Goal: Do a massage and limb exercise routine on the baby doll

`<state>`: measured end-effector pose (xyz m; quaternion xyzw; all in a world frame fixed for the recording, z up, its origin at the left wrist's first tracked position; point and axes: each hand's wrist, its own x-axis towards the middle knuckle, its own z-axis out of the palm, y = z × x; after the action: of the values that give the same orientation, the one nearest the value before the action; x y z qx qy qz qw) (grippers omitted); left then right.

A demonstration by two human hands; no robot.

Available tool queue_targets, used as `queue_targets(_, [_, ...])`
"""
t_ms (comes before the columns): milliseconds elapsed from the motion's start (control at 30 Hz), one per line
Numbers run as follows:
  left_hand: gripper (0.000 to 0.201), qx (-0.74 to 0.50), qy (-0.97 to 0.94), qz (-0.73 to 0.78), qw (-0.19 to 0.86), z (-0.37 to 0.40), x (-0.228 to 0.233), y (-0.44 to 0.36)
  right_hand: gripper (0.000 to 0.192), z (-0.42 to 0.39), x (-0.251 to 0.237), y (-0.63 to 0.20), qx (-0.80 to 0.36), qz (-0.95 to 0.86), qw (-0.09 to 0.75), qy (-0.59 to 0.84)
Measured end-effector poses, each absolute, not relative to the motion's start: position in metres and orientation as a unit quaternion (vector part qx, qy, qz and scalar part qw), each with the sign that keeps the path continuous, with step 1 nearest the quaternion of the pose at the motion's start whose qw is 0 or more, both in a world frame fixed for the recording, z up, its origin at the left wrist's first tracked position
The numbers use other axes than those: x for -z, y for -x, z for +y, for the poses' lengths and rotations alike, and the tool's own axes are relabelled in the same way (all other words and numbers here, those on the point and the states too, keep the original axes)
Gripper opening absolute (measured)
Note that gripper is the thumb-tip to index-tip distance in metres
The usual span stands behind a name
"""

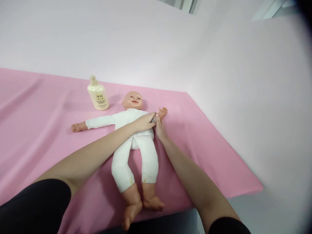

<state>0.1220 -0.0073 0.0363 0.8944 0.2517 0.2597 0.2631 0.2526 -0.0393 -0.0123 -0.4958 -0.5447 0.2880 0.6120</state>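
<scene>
A baby doll point(123, 125) with a white cloth body lies on its back, head away from me, feet toward me. My left hand point(145, 122) reaches across its chest and closes around the doll's arm on the right side of the view. From the outer side, my right hand point(161, 128) is closed on the same arm, its thumb up near the left fingers. The doll's small hand point(163, 112) sticks out just beyond my fingers. Most of that arm is hidden under my hands. The doll's other arm point(101, 122) stretches out to the left.
A pale yellow pump bottle point(98, 96) stands to the left of the doll's head. Pink cloth point(195, 143) covers the table, with folds on the left. White walls point(136, 42) rise behind and to the right. The table's right corner juts out near the wall.
</scene>
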Motion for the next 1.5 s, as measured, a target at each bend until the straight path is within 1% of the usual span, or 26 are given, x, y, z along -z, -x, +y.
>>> queue_targets(267, [0.033,-0.257,-0.893,0.251,0.271,-0.0079,-0.0377,-0.121,0.085,-0.0396,0.0125,-0.2537,-0.29,-0.547,0.605,0.501])
queue_targets(500, [0.034,-0.259,-0.894,0.251,0.267,-0.0073,-0.0359,-0.1212,0.087,-0.0378,0.0137,-0.2528,-0.286,-0.545,0.61,0.499])
queue_targets(667, [0.035,-0.253,-0.893,0.251,0.273,-0.0079,-0.0375,-0.1203,0.093,-0.0379,0.0138,-0.2531,-0.284,-0.548,0.609,0.498])
queue_targets(867, [0.033,-0.258,-0.893,0.249,0.272,-0.0084,-0.0376,-0.1207,0.088,-0.0376,0.0145,-0.2527,-0.284,-0.547,0.608,0.5])
queue_targets(1200, [0.032,-0.257,-0.894,0.245,0.274,-0.0089,-0.0394,-0.1207,0.095,-0.0377,0.0137,-0.2529,-0.291,-0.544,0.606,0.502])
queue_targets(1367, [0.03,-0.258,-0.893,0.246,0.274,-0.0109,-0.0411,-0.1205,0.091,-0.0377,0.0143,-0.2525,-0.294,-0.539,0.613,0.497])
queue_targets(1500, [0.029,-0.26,-0.894,0.244,0.272,-0.0113,-0.0409,-0.1203,0.096,-0.037,0.0151,-0.2529,-0.291,-0.544,0.609,0.498])
